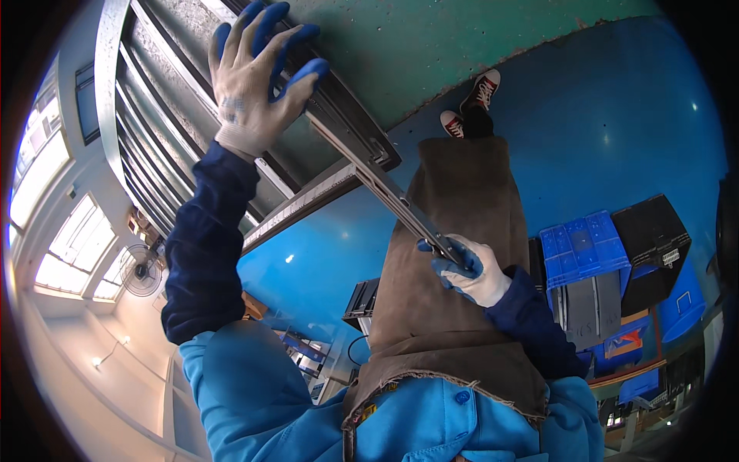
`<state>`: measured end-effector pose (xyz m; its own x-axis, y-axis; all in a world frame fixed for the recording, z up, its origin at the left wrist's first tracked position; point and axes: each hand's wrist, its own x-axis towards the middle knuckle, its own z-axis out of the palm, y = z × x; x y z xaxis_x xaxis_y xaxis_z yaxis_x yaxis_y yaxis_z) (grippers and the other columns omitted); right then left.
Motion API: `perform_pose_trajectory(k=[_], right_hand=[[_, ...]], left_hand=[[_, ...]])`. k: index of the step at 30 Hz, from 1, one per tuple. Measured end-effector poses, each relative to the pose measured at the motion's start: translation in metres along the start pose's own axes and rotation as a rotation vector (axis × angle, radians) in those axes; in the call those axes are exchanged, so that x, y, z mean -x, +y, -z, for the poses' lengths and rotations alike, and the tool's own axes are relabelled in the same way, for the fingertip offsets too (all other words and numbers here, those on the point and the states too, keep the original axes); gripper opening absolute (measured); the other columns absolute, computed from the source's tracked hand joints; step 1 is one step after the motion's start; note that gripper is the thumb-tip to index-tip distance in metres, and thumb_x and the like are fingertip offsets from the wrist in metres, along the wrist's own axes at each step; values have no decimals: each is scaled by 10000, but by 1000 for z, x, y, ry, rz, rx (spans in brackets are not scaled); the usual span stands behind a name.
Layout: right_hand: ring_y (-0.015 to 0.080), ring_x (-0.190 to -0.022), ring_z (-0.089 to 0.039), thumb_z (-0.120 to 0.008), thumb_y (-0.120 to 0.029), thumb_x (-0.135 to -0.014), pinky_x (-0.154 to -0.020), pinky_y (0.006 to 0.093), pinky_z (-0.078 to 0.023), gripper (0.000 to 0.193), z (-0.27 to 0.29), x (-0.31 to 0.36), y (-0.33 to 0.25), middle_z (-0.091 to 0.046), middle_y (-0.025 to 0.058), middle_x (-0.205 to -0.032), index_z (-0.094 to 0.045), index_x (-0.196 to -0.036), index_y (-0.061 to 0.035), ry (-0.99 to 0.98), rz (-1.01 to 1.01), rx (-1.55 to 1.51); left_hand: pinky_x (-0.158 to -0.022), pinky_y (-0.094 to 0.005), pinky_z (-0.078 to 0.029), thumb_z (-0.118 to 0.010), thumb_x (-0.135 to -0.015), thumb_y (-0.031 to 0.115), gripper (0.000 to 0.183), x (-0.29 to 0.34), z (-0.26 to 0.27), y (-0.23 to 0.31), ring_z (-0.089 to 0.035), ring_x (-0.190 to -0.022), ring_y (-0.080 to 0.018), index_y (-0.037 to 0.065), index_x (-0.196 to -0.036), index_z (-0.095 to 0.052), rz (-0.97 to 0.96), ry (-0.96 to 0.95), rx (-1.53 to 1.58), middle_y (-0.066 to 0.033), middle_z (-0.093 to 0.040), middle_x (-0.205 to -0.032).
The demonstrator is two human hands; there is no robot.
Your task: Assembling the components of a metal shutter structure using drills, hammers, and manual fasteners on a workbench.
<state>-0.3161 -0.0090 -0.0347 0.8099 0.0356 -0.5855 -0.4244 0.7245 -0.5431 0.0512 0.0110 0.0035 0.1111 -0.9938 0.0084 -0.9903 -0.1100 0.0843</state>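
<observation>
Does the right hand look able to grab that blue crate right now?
Probably not: the right hand is holding the metal rail, and the blue crate sits apart, off to the side.

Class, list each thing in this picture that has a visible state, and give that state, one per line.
Left hand: gloved, open, fingers spread
Right hand: gloved, closed on the metal rail
Metal rail: slanting, held near one end
Apron: worn, upper edge frayed
Sneakers: worn, laced
Fan: spinning or stopped, cannot tell
Windows: brightly lit

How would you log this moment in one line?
left hand: open, near metal rail, far end | right hand: gripping near end
</observation>
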Motion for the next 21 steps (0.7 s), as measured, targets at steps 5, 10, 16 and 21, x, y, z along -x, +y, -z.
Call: perform_pose_trajectory(k=[5,10,16,21], right_hand=[[38,-659,-525,-605,-21,-884,-595,198,-452,339,2,12,10,-606,-3,-893,-560,-1218,18,74,-55,-131],[32,-670,-530,-622,45,-837,-604,193,-451,386,13,10,18,-561,-33,-803,-561,-1212,-17,63,-281,-298],[45,-662,-527,-616,17,-843,-623,193,-448,355,-6,-1,18,-566,-13,-767,-560,-1189,-33,66,-18,322],[77,-645,-577,-630,-3,-832,-624,227,-490,348,-15,5,28,-604,18,-781,-563,-1170,-49,45,-67,512]], left_hand=[[-1103,-468,-255,-582,-836,302,346,2,-14,5,-411,-1295,-350,164,-1135,-689,52,185,128,-113,-542,-1316],[-1088,-530,-247,-625,-806,210,339,0,-20,7,-415,-1273,-434,48,-1103,-654,80,82,146,-218,-539,-1276],[-1089,-508,-249,-588,-815,142,306,4,-32,3,-459,-1236,-432,27,-1088,-663,143,162,188,-223,-553,-1270],[-1025,-494,-306,-529,-812,175,260,3,-41,-8,-533,-1074,-395,17,-983,-645,25,320,202,-215,-586,-1095]])
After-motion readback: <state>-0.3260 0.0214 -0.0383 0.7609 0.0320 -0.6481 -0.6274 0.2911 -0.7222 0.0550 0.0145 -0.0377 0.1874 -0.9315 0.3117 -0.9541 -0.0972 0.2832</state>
